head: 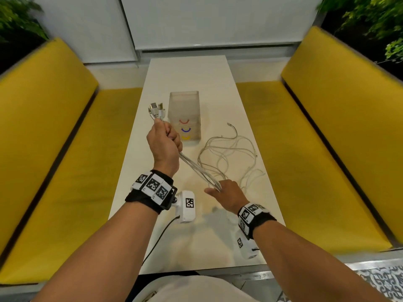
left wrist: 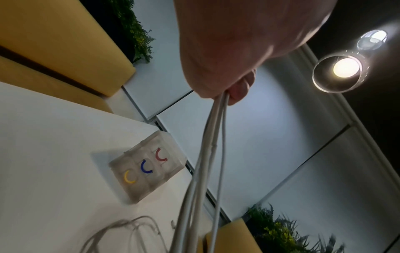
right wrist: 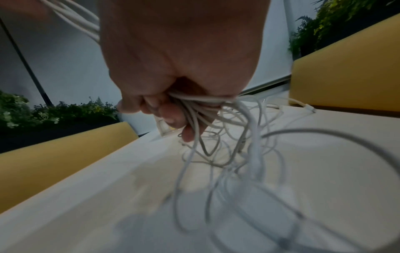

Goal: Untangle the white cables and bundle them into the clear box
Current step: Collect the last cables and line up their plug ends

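My left hand is raised in a fist round several white cables, with their plug ends sticking up above it. The cables run taut down to my right hand, which grips them low over the table. Beyond that hand the loose lengths lie tangled on the table. In the right wrist view my curled fingers hold the strands and loops hang below. The clear box with red, blue and yellow arcs stands just right of my left hand. The left wrist view shows the box and the cables leaving my fist.
A narrow white table runs away from me between two yellow benches. A white wall and blinds close the far end. Green plants stand behind the bench backs. One loose plug end lies right of the box.
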